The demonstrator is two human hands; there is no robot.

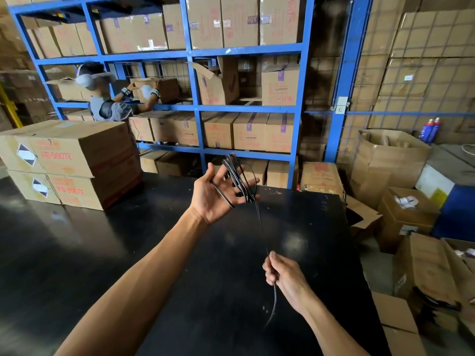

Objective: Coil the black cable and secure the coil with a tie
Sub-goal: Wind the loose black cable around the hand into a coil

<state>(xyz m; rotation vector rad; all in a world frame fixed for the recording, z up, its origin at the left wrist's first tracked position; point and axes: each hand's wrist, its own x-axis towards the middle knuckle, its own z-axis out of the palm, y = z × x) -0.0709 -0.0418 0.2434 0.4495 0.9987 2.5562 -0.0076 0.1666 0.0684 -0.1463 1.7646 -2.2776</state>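
Note:
My left hand (218, 195) is raised palm up over the black table (102, 253), fingers spread, with several loops of the thin black cable (235, 176) wound around them. From the loops a straight run of cable drops down and to the right into my right hand (281, 273). That hand is closed around the cable, and the free end hangs below the fist toward the table. No tie is visible.
Two stacked cardboard boxes (74, 163) stand on the table's left rear. Blue shelving (195, 106) full of cartons rises behind, where another person (108, 98) handles a box. Open cartons (406, 214) crowd the floor on the right.

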